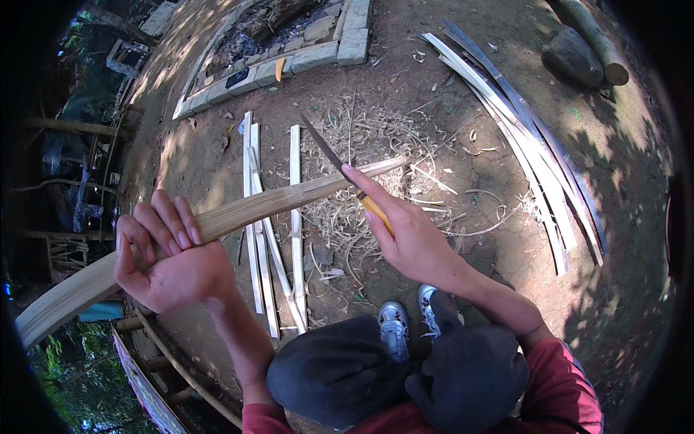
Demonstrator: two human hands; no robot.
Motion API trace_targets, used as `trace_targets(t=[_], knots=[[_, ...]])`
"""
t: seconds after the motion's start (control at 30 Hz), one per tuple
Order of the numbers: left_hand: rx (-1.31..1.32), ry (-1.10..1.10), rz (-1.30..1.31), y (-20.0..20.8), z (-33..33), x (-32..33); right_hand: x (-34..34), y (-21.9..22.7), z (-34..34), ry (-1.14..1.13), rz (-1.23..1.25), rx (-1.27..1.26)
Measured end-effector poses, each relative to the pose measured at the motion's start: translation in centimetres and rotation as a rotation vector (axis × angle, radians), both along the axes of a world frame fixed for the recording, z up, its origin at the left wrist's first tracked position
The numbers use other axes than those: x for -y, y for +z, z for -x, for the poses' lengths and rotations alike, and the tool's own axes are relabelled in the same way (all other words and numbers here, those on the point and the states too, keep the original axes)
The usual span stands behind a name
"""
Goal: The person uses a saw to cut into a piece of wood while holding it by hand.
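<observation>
A long pale bamboo strip (267,205) slants across the view, from the lower left up to a tapered end right of the middle. My left hand (181,267) is closed around it, fingers curled over the top. In my right hand (416,235) is a knife (323,142) with a slim dark blade and a yellow handle, its tip pointing up and away. The blade crosses the strip near the tapered end; whether its edge bites in I cannot tell. Beneath this end lies a heap of curled shavings (336,224) on the dirt.
Several pale slats (296,217) lie left of the shavings. Longer strips (520,137) form a bundle at the right. A stone-edged fire pit (311,59) is at the far side, a dark phone-like object (237,77) on its rim. A boulder (572,56) and log (596,40) rest far right.
</observation>
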State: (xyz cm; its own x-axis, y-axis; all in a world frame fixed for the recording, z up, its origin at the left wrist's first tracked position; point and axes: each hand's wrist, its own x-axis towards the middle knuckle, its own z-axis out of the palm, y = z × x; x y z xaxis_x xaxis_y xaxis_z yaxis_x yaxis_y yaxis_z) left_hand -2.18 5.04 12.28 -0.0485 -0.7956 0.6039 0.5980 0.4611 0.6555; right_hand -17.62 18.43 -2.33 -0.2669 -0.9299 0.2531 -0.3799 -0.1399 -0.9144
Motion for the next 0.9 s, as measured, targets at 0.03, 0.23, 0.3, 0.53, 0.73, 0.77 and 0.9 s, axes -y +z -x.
trace_targets(t=[0.03,0.23,0.3,0.53,0.73,0.77,0.9], knots=[[0.063,0.068,0.028,-0.5,0.4,0.1,0.0,0.6,0.0,0.032,-0.067,-0.005],[0.019,0.028,0.069,-1.6,0.6,0.1,-0.4,-0.1,-1.0,0.062,-0.058,-0.221],[0.025,0.003,0.091,-1.4,0.6,-0.3,-0.5,0.3,-1.7,0.068,-0.040,-0.265],[0.033,-0.031,0.028,-1.5,0.7,-2.1,-0.8,0.4,-1.9,0.058,-0.049,-0.450],[0.051,-0.013,0.032,-1.9,-0.8,-1.8,-1.0,1.1,-3.3,0.064,-0.017,-0.452],[0.040,-0.015,0.032,-1.9,-0.7,-2.0,-1.4,1.3,-3.6,0.061,-0.002,-0.435],[0.005,0.003,0.026,-1.9,0.2,-2.7,-0.7,-0.6,-2.6,-0.046,0.008,-0.528]])
